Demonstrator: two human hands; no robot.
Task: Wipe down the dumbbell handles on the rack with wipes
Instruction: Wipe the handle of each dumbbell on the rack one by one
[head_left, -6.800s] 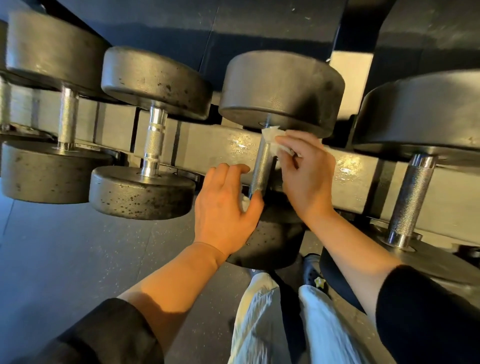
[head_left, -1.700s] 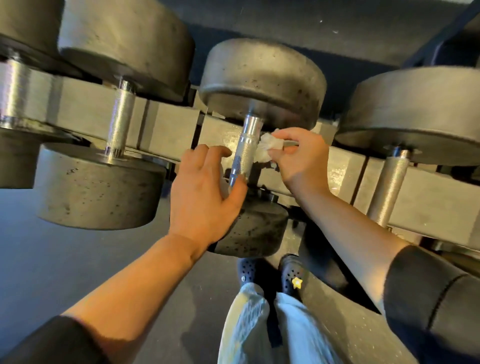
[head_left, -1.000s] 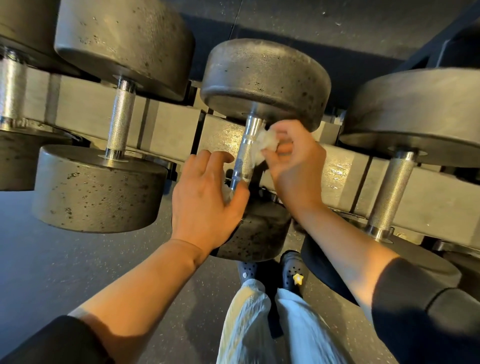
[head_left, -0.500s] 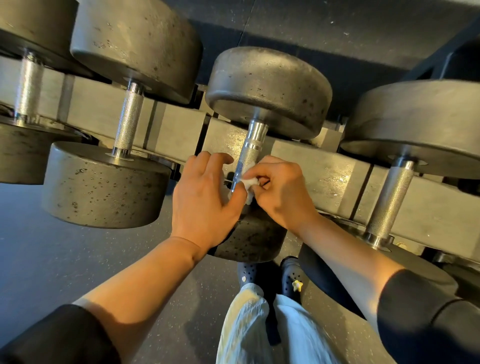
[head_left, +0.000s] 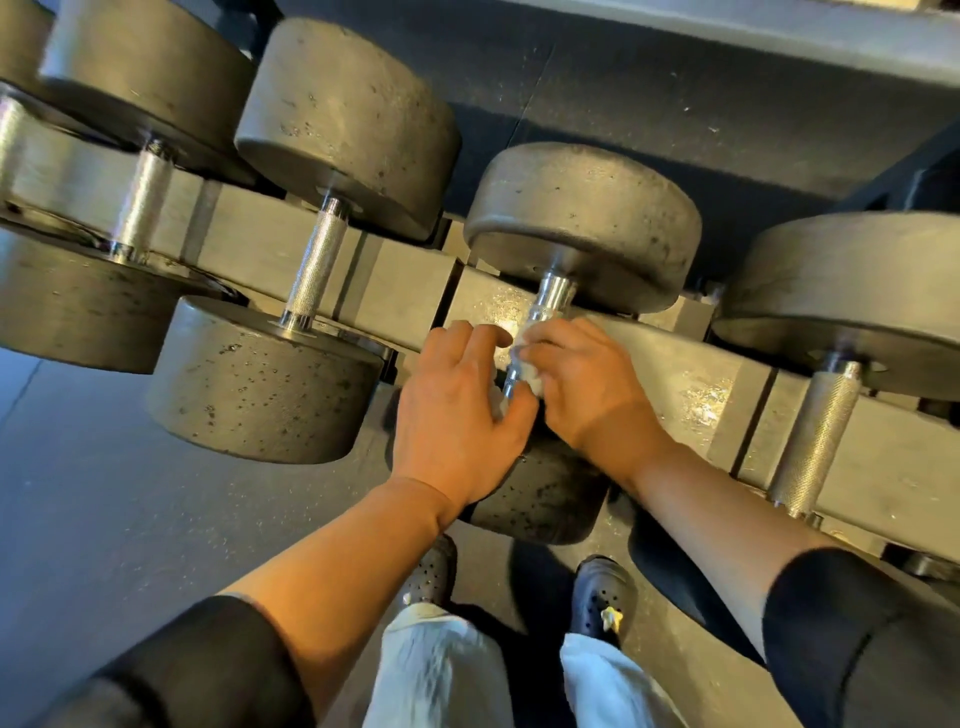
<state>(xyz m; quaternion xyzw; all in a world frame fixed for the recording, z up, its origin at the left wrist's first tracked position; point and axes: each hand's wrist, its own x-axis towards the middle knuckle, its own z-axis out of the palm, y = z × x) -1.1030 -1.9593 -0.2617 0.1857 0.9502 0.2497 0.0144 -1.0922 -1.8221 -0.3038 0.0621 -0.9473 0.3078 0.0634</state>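
A dark round-headed dumbbell (head_left: 582, 218) lies on the grey rack (head_left: 405, 291) at the centre, its chrome handle (head_left: 548, 306) running toward me. My right hand (head_left: 587, 384) pinches a crumpled white wipe (head_left: 530, 376) against the lower part of that handle. My left hand (head_left: 457, 410) rests on the near head (head_left: 540, 493) of the same dumbbell, fingers spread beside the handle, thumb close to the wipe. Something white shows under its palm.
Larger dumbbells flank it: one at left (head_left: 317, 260) with a knurled handle, one at right (head_left: 815, 431), another at far left (head_left: 135, 202). Dark rubber floor (head_left: 104, 519) lies below the rack. My shoes (head_left: 602, 597) stand close beneath the near dumbbell head.
My right hand slid the wipe from the top of the handle down to its lower part. The left hand kept its place. The view shifted, putting the dumbbell lower in frame.
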